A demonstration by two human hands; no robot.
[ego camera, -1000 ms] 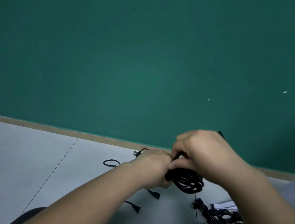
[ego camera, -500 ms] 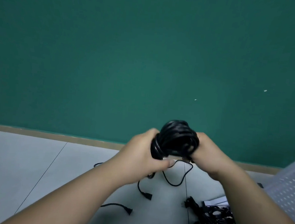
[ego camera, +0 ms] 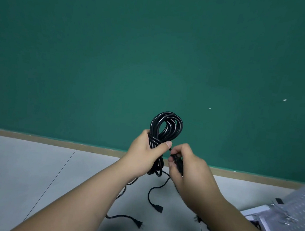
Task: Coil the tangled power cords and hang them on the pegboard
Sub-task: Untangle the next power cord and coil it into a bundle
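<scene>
The coiled cord (ego camera: 166, 125) was opened out from a tight bundle and left in the left hand (ego camera: 142, 155) alone; the right hand (ego camera: 189, 166) was shifted onto a cord end (ego camera: 178, 161).

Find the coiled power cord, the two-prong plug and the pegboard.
Coiled black power cord (ego camera: 167, 115), head view, upper loop.
Two-prong plug (ego camera: 137, 223), head view, plug body.
Pegboard (ego camera: 301, 202), head view, perforated face.

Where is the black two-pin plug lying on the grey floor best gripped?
Probably pinch the black two-pin plug by its moulded body, from above: it lies flat on the grey floor, pins pointing lower right, cord trailing left.
</scene>
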